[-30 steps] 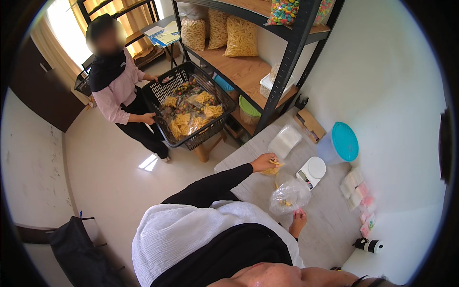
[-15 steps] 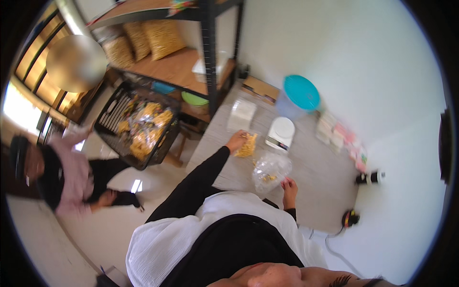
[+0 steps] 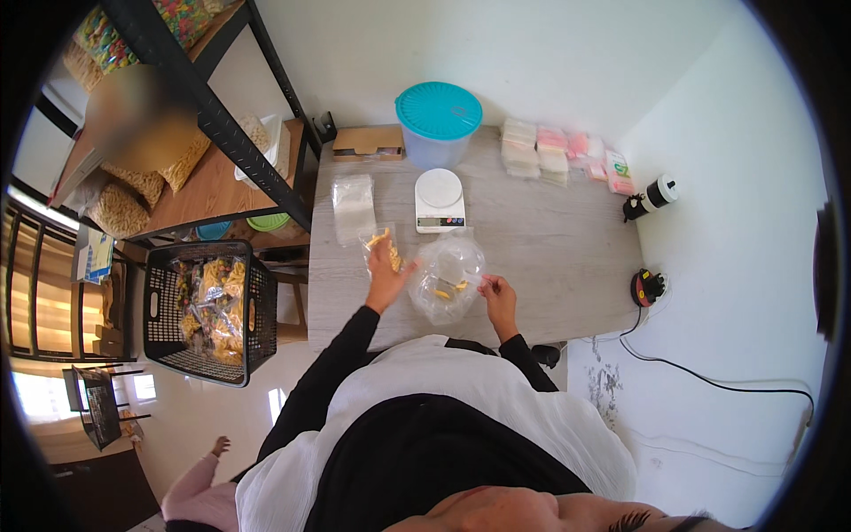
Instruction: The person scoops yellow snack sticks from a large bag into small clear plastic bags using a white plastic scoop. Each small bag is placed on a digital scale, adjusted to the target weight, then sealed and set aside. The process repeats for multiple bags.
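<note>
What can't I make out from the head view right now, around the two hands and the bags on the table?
- Left hand: its palm and grip on the small bag of yellow snacks face away.
- Right hand: whether its fingers pinch the large clear bag is too small to tell.
- Scale: display too small.
- Teal-lidded tub: contents hidden by its lid.
- Black basket: packets blurred near the rim.

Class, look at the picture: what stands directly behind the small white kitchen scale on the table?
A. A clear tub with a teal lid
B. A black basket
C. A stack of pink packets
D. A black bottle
A: the clear tub with a teal lid stands just beyond the white scale, toward the wall.
</note>
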A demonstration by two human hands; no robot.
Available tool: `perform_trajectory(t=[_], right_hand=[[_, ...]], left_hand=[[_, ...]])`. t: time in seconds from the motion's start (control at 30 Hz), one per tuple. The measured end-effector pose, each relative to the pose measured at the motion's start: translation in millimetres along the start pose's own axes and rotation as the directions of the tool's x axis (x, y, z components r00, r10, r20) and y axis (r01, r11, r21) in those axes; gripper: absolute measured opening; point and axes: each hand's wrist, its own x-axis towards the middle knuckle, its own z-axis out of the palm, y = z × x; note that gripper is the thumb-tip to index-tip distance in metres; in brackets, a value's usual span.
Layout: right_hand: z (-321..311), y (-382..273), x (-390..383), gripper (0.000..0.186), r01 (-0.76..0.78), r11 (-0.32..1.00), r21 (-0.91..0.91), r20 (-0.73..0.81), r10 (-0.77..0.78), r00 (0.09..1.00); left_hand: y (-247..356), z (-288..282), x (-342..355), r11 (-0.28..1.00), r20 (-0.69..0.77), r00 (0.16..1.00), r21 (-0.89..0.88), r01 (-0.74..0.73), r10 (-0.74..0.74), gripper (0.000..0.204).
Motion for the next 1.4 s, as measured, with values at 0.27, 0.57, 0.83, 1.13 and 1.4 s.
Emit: perform_trajectory(t=[0.27,0.57,0.83,1.13,1.4], right_hand=[[13,-75,-18,0.021,0.453,0.838,-0.304,0.061,-0.457,0.887],[3,-118,-18,0.021,0.634,0.663,-0.398,0.055,-0.672,0.738],[-1,-114,-33,0.02,0.661,0.608,-0.44,0.088,-0.704,0.705],[-6,-123,-44,0.018,0.679,0.622,-0.39,0.06,-0.719,0.693],[-17,-110,-56,0.013,0.585,0.657,-0.475,-0.076,-0.693,0.717]], left_hand=[[24,11,-31,0.993,0.034,0.999,-0.12,0.007,-0.003,0.082],[60,-21,-22,0.989,-0.101,0.994,-0.135,-0.056,0.042,0.075],[37,-5,-35,0.99,-0.043,0.998,-0.131,-0.049,0.044,0.075],[21,8,-38,0.988,0.057,0.998,-0.152,-0.022,0.031,0.077],[50,10,-33,0.942,0.199,0.98,-0.325,0.081,-0.016,0.069]])
